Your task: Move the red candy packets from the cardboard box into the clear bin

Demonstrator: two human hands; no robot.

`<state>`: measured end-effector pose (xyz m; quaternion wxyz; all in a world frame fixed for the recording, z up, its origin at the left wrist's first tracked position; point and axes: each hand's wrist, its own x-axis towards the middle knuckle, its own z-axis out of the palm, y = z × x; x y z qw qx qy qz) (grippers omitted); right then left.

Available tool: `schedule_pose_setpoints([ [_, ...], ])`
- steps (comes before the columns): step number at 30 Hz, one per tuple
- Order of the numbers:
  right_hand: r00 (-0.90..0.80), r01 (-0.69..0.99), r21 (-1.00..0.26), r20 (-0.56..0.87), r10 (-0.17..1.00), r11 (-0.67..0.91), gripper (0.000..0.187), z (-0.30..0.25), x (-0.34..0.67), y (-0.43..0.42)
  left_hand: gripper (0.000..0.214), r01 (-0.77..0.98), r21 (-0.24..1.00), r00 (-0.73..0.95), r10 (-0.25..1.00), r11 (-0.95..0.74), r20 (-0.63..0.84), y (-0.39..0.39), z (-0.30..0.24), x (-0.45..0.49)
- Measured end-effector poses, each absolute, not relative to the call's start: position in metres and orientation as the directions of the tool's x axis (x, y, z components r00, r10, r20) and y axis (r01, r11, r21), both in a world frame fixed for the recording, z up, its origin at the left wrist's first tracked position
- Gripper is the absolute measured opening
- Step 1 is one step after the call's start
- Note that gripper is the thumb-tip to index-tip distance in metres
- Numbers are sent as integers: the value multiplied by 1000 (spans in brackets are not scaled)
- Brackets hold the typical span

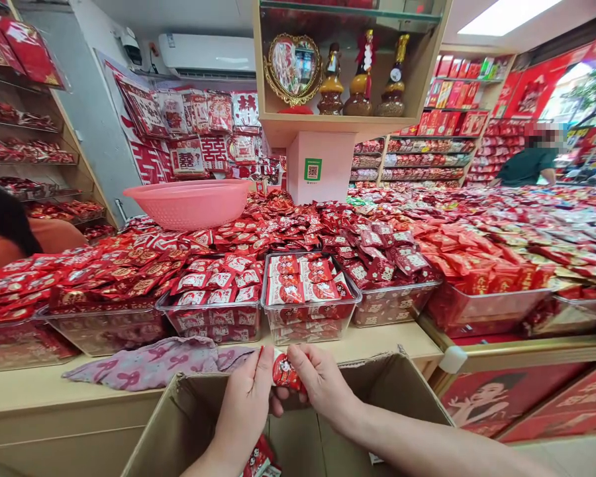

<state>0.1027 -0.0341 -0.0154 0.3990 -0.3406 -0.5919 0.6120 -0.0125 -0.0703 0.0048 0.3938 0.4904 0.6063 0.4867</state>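
A small red and white candy packet point(285, 372) with a cartoon figure is pinched between both my hands above an open cardboard box point(407, 391). My left hand point(251, 391) grips its left side with thumb and fingers. On the right edge, my right hand point(322, 384) closes with the thumb pressed on the front. More red packets point(259, 457) lie in the bottom of the box, partly hidden by my left forearm. Just beyond the box stands a clear plastic bin point(310, 318) with similar packets stacked in rows.
Several clear bins heaped with red packets line the counter point(30, 391). A purple patterned cloth point(144, 364) lies left of the box. Behind the bins sits a pink plastic basket point(193, 205). One person point(54, 235) is at far left, another point(526, 162) at back right.
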Motion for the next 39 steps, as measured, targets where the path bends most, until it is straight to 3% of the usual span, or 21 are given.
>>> schedule_pose_setpoints([
  [4, -458, -112, -993, 18, 889, -38, 43, -19, 108, -31, 40, 115, 992, -183, 983, 57, -35, -68, 1, -13],
  [7, -484, -76, -997, 42, 874, 6, 41, -12, 115, -27, 45, 41, 997, -153, 986, 67, -60, -68, 2, -16],
  [12, -299, 72, -933, 316, 901, 351, 28, 32, 146, 2, 45, 24, 999, -181, 982, -48, 52, -67, 10, -31],
  [15, -198, 258, -838, 441, 875, 481, 24, 60, 171, 37, 45, 50, 995, -240, 966, -81, 91, -60, 13, -42],
  [19, -274, 543, -709, 358, 893, 450, 21, 70, 186, 75, 46, 80, 996, -301, 952, -37, 60, -51, 12, -49],
  [24, -363, 703, -564, 240, 901, 433, 23, 67, 183, 84, 44, 154, 988, -247, 967, -26, 64, -50, 8, -50],
  [30, -415, 771, -447, 187, 890, 453, 23, 74, 182, 78, 39, 193, 981, -169, 983, -32, 65, -51, 1, -54],
  [39, -452, 819, -246, 282, 846, 519, 29, 72, 177, 69, 35, 232, 972, -116, 991, -39, 67, -47, -5, -58],
])
